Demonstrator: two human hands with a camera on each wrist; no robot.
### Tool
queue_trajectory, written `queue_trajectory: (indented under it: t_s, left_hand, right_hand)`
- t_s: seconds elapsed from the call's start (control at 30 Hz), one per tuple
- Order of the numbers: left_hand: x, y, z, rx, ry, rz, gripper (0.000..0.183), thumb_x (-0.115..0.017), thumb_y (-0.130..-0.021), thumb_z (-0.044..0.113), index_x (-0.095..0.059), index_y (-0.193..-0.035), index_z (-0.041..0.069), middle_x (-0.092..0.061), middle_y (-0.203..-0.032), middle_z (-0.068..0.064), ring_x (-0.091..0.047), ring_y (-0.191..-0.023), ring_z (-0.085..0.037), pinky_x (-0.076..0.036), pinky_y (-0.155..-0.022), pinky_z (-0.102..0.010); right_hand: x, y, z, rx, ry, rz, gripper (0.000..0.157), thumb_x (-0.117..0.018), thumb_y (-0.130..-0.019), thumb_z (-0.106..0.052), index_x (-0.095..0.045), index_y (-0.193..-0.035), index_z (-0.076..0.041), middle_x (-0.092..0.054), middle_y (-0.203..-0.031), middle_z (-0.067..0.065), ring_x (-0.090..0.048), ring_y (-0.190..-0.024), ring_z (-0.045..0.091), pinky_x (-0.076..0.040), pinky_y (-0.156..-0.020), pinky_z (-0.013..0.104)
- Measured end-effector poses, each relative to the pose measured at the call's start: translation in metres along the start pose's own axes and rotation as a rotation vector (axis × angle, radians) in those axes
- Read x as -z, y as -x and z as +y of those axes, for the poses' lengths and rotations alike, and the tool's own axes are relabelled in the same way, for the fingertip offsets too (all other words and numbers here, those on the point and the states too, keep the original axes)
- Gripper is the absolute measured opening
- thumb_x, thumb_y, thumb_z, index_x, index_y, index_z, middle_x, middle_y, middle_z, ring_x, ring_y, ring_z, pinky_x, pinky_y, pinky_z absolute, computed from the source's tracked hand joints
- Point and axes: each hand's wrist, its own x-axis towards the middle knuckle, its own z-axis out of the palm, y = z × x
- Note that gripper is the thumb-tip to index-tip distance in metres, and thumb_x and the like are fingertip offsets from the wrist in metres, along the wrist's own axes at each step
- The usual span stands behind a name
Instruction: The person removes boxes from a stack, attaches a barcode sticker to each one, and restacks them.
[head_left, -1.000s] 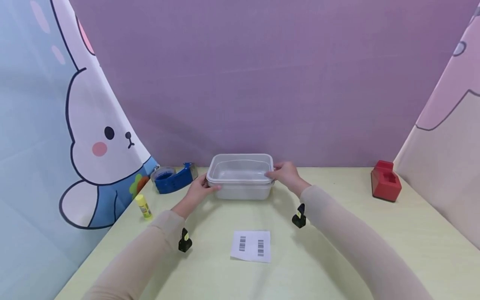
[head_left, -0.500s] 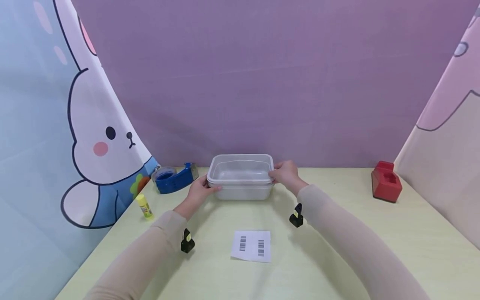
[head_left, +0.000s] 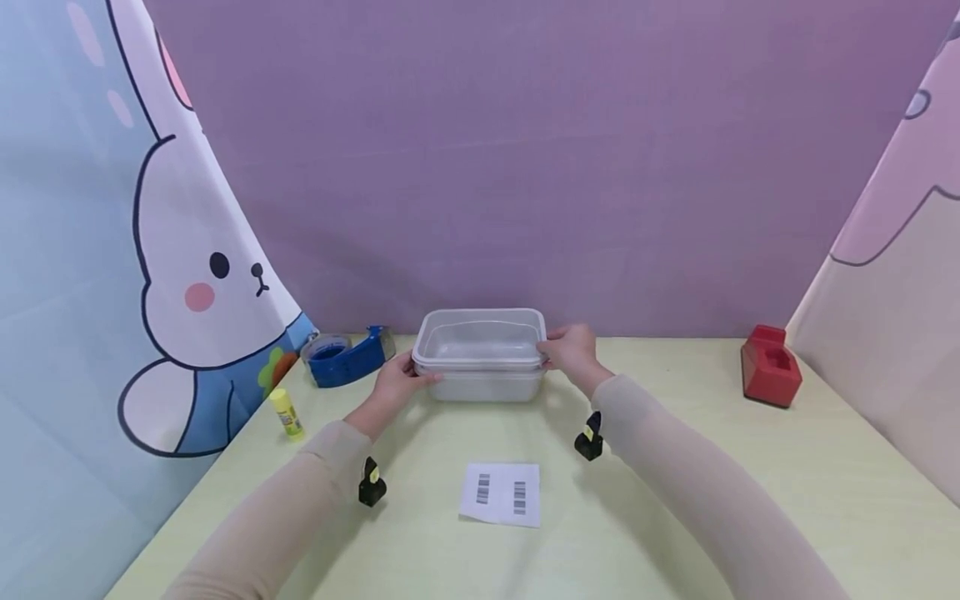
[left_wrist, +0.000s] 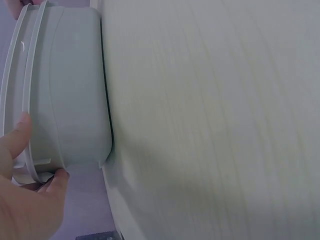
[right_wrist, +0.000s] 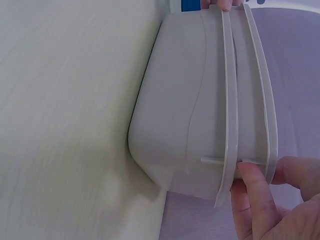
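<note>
Two white translucent plastic food containers are nested one inside the other near the back of the table. The upper container (head_left: 480, 321) shows its open inside in the head view; below its rim sits the lower container (head_left: 487, 386). At the left end my left hand (head_left: 396, 383) grips the stack, its thumb lying by the lower rim in the left wrist view and its fingers below. My right hand (head_left: 573, 354) holds the right end of the upper rim. In the right wrist view its fingers (right_wrist: 255, 192) reach into the gap between the two rims.
A blue tape dispenser (head_left: 348, 360) with a tape roll stands left of the containers, and a yellow glue stick (head_left: 287, 413) stands nearer. White paper with two barcodes (head_left: 501, 495) lies in front. A red block-like holder (head_left: 770, 367) sits far right. A purple cloth wall (head_left: 555, 167) closes the back.
My right hand's thumb has slid slightly outward at the upper rim, and the right wrist has drawn in a little to the left. My left hand and the containers have stayed in place.
</note>
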Motion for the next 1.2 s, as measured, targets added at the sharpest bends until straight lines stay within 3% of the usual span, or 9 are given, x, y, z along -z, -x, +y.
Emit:
queue_trajectory:
  t_s: [0.27,0.47,0.77,0.87,1.03,1.2]
  left_hand:
    - [0.001,-0.001,-0.002,-0.004,-0.014,-0.007,0.068,-0.073,-0.086,0.012,-0.041,-0.145,0.003,-0.048,-0.145,-0.019,-0.046,-0.134,-0.032,-0.042,-0.109,-0.044]
    - [0.001,-0.002,-0.001,0.016,-0.026,-0.013,0.072,-0.073,-0.087,0.014,-0.036,-0.148,0.004,-0.044,-0.149,-0.018,-0.044,-0.136,-0.032,-0.040,-0.111,-0.044]
    - [0.002,-0.002,0.000,0.012,-0.028,-0.019,0.076,-0.072,-0.088,0.012,-0.029,-0.149,-0.002,-0.037,-0.151,-0.022,-0.042,-0.137,-0.035,-0.038,-0.112,-0.045]
    - [0.003,-0.002,-0.001,0.013,-0.027,-0.025,0.076,-0.072,-0.088,0.012,-0.029,-0.150,-0.001,-0.037,-0.151,-0.021,-0.042,-0.137,-0.034,-0.038,-0.112,-0.045]
    - [0.004,-0.003,-0.001,0.003,-0.022,-0.033,0.076,-0.071,-0.088,0.012,-0.030,-0.150,0.000,-0.039,-0.151,-0.020,-0.042,-0.137,-0.033,-0.039,-0.111,-0.045]
    - [0.003,-0.005,-0.002,-0.001,-0.031,-0.027,0.073,-0.071,-0.088,0.010,-0.032,-0.148,-0.001,-0.042,-0.148,-0.022,-0.044,-0.135,-0.035,-0.041,-0.110,-0.045]
  right_hand:
    - [0.003,0.003,-0.008,-0.029,-0.002,-0.012,0.035,-0.066,-0.087,-0.003,-0.061,-0.120,0.009,-0.064,-0.117,0.029,-0.072,-0.081,0.027,-0.060,-0.066,0.025]
    - [0.008,0.006,-0.017,-0.043,-0.021,-0.027,0.035,-0.065,-0.088,-0.003,-0.060,-0.121,0.008,-0.063,-0.120,0.028,-0.071,-0.094,0.033,-0.061,-0.072,0.027]
    - [0.019,0.009,-0.037,0.014,-0.075,-0.047,0.036,-0.060,-0.089,0.000,-0.056,-0.123,0.013,-0.061,-0.122,0.030,-0.067,-0.103,0.038,-0.060,-0.077,0.030]
    - [0.025,0.009,-0.043,0.027,-0.077,-0.045,0.036,-0.059,-0.089,0.001,-0.057,-0.123,0.012,-0.062,-0.121,0.030,-0.070,-0.096,0.034,-0.060,-0.078,0.031]
    - [0.039,0.010,-0.049,0.044,-0.065,-0.033,0.037,-0.058,-0.089,-0.001,-0.058,-0.124,0.011,-0.063,-0.119,0.029,-0.069,-0.070,0.018,-0.061,-0.073,0.029]
    - [0.056,0.011,-0.051,0.043,-0.077,-0.032,0.039,-0.059,-0.088,-0.001,-0.057,-0.125,0.011,-0.061,-0.121,0.030,-0.066,-0.064,0.012,-0.060,-0.076,0.031]
